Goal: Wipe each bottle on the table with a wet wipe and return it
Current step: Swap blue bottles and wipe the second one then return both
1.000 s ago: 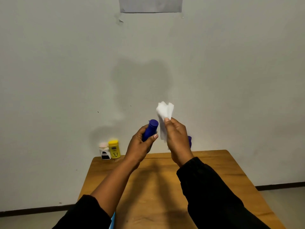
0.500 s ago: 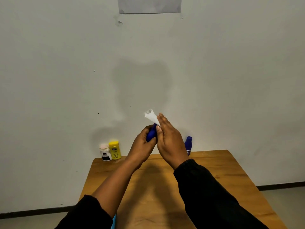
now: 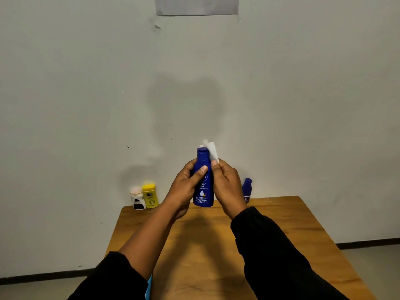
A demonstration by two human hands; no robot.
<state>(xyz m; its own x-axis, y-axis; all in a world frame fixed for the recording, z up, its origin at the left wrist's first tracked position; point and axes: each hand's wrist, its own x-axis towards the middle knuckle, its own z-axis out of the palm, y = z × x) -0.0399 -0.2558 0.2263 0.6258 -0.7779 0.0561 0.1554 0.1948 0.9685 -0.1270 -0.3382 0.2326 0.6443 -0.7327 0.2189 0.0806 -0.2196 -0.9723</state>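
1. Above the far half of the wooden surface (image 3: 281,224), in the head view, a dark blue body-milk bottle (image 3: 203,180) is held upright in the air, its cap at the top and its label toward the camera.
2. The left hand (image 3: 186,189) wraps the bottle's left side, its fingers (image 3: 202,169) closed around the body with the thumb across the front just under the neck.
3. The right hand (image 3: 226,185) sits against the bottle's right side; its fingers pinch a white wet wipe (image 3: 211,151), which sticks up beside the cap and touches the bottle's upper right shoulder.
4. Both forearms come in from the bottom edge; the right wears a black sleeve (image 3: 277,256) down to the wrist, the left sleeve is pushed up toward the elbow.
5. At the back left corner of the surface, against the wall (image 3: 86,105), stand a small white bottle with a dark label (image 3: 137,199) and a yellow bottle (image 3: 150,195), touching or nearly so.
6. Near the back edge, just right of the right hand, a second small dark blue bottle (image 3: 247,189) stands upright, partly hidden by that hand.
7. A sheet of paper (image 3: 197,5) is stuck on the wall at the top edge; its text cannot be read.
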